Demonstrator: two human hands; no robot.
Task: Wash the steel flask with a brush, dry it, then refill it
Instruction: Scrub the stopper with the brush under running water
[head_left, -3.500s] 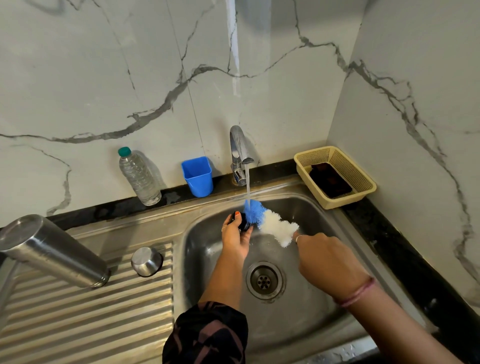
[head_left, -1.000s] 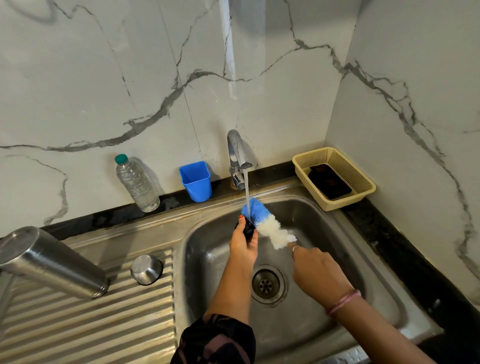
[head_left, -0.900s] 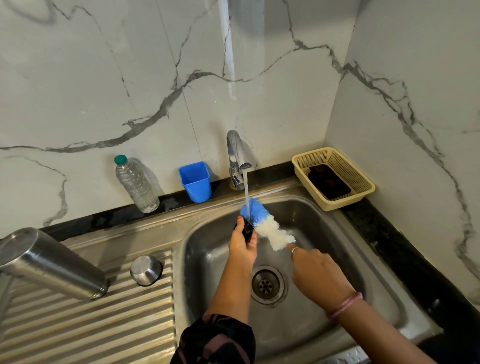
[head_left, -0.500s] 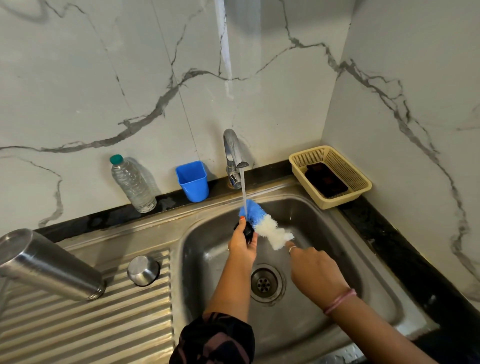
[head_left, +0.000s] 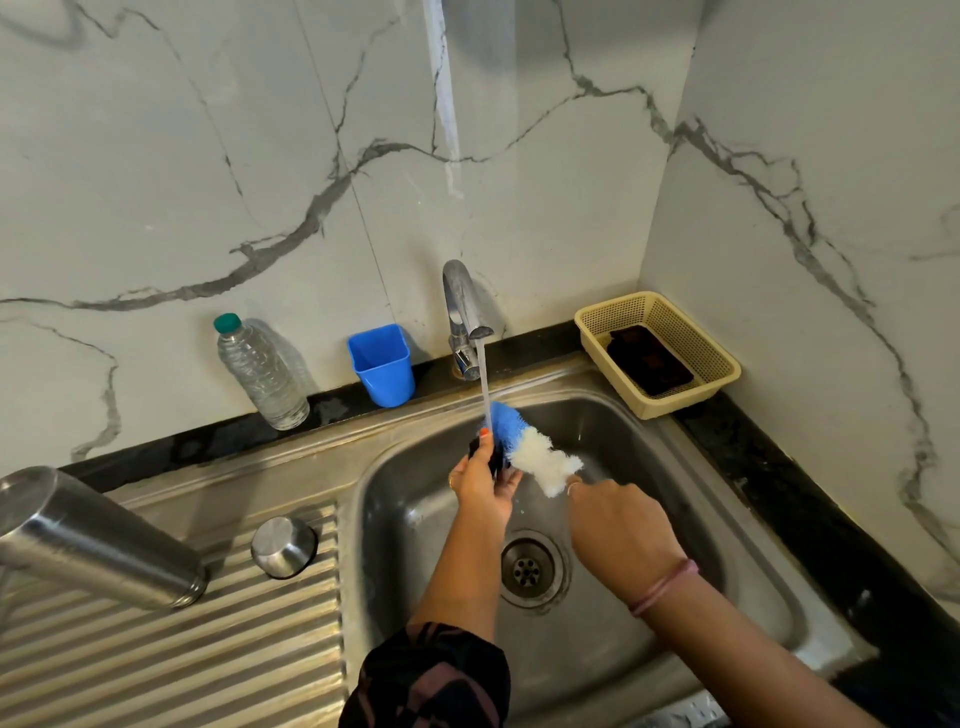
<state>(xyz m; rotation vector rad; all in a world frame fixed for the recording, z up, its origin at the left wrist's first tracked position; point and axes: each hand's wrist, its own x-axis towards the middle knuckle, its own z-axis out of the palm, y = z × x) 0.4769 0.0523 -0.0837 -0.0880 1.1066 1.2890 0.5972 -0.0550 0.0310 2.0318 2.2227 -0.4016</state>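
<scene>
At the far left, the steel flask (head_left: 98, 540) is seen lying tilted on the ribbed draining board (head_left: 171, 649), its base toward the sink and its other end reaching out of view at the left edge. Just to its right, a small steel cap (head_left: 284, 546) is set on the same board, apart from the flask. Behind them, on the dark ledge against the marble wall, a clear plastic bottle (head_left: 260, 371) with a green cap is stood upright, and a blue plastic cup (head_left: 382, 364) is placed to its right, near the tap (head_left: 462, 312).

Water is being run from the tap into the steel sink (head_left: 675, 467). Under the stream, a small dark object (head_left: 493, 460) is gripped by the left hand (head_left: 483, 488), whose fingers are curled round it; what the object is cannot be told. Against it, the blue and white head of a brush (head_left: 524, 447) is pressed, the blue end directly beneath the water. The handle is hidden by the right hand (head_left: 618, 530), which is closed round it just behind the white bristles. The drain (head_left: 529, 569) is visible between the two forearms.

At the right, in the corner of the ledge, a cream plastic basket (head_left: 675, 322) is set, with a dark flat item (head_left: 649, 361) lying inside it.
</scene>
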